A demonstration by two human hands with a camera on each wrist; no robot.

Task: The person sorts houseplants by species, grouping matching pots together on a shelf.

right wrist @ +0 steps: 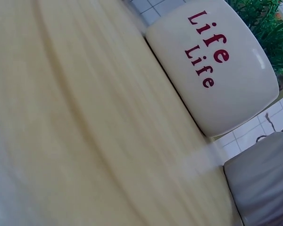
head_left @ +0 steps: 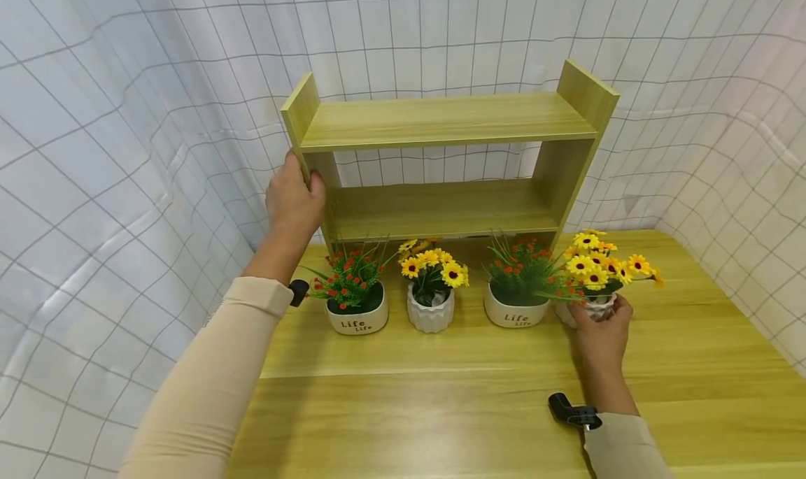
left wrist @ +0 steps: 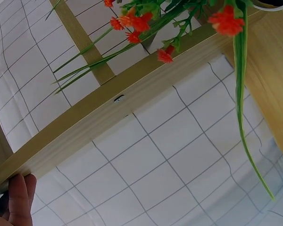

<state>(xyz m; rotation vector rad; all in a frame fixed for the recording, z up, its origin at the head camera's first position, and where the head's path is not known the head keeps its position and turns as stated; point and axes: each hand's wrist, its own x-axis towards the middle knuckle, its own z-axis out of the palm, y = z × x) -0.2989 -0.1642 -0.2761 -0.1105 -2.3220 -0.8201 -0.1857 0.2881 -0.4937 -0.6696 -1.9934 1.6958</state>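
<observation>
My left hand point(head_left: 292, 196) grips the left side panel of a two-tier wooden shelf point(head_left: 441, 119), fingers behind and thumb at the front edge. In the left wrist view the fingers point(left wrist: 20, 200) lie against the panel's edge. At the right, my right hand point(head_left: 603, 335) holds a small white ribbed pot point(right wrist: 259, 176) of yellow flowers point(head_left: 595, 266) by its side, low at the tabletop. Just left of it stands an oval white pot point(head_left: 516, 315) marked "Life", with red flowers and grassy leaves.
Further left along the wooden table point(head_left: 403, 409) stand a white ribbed pot point(head_left: 431, 315) of yellow flowers and another oval "Life" pot point(head_left: 357, 319) with red flowers, in front of the shelf. A white grid-patterned curtain point(head_left: 441, 38) surrounds the table at back and sides.
</observation>
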